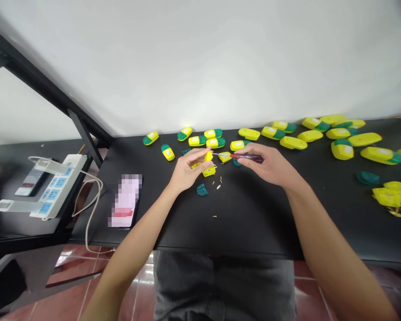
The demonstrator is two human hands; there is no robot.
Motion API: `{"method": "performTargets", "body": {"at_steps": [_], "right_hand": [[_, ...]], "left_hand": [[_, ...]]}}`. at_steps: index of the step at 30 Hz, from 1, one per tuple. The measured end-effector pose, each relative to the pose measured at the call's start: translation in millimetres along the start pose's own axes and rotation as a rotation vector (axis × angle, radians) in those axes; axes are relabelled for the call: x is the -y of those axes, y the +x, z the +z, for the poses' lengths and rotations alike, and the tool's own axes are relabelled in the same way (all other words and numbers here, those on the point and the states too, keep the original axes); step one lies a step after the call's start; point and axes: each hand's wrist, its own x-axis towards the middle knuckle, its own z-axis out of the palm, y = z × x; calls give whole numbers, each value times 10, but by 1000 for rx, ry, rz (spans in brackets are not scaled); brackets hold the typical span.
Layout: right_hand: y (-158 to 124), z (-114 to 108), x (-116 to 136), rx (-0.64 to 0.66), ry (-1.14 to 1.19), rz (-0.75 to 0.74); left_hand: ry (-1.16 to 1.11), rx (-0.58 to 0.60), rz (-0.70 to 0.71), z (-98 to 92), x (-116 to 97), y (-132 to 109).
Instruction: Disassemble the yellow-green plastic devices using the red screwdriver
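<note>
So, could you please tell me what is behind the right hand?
Behind the right hand, a yellow-and-green plastic case shows, partly covered by it. Whatever else the hand hides on the black table cannot be seen.

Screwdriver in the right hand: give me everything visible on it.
The screwdriver has a dark, reddish handle, glossy like plastic, and a thin, straight, metallic-looking shaft. It lies nearly level in the picture, above the black table, shaft pointing left. The right hand grips the handle, covering part of it. The tip is at the yellow piece in the left hand; actual contact is too small to confirm.
</note>
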Motion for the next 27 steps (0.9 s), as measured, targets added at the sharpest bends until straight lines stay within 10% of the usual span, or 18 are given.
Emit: {"method": "performTargets", "body": {"at_steps": [7, 27], "right_hand": [[-6, -70, 22, 150, -87, 33], [-17, -89, 22, 57, 28, 46]], "left_hand": [[12, 33, -7, -1, 17, -5], [23, 38, -1, 0, 8, -7]]}}
